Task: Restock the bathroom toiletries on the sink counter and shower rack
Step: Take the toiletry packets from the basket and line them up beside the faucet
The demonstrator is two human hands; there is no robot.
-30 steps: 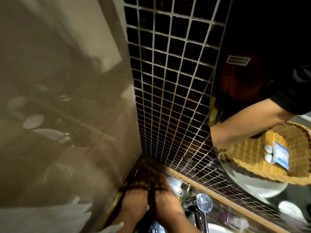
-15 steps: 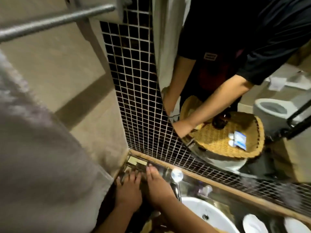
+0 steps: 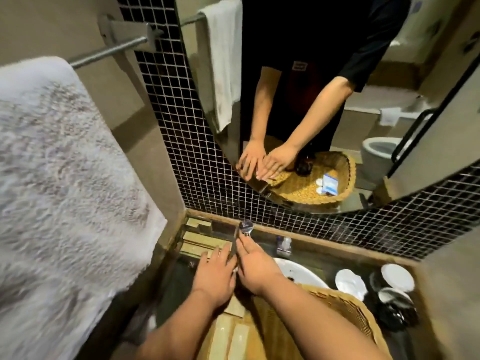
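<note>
Left hand (image 3: 213, 278) and right hand (image 3: 255, 270) side by side, palms down, fingers flat and extended, gripping nothing, over thin beige rectangular toiletry packets (image 3: 200, 241) stacked in dark counter's (image 3: 171, 284) back-left corner beside chrome faucet (image 3: 245, 227); woven wicker basket (image 3: 342, 310) with more packets below forearms, near white basin (image 3: 301, 272)
</note>
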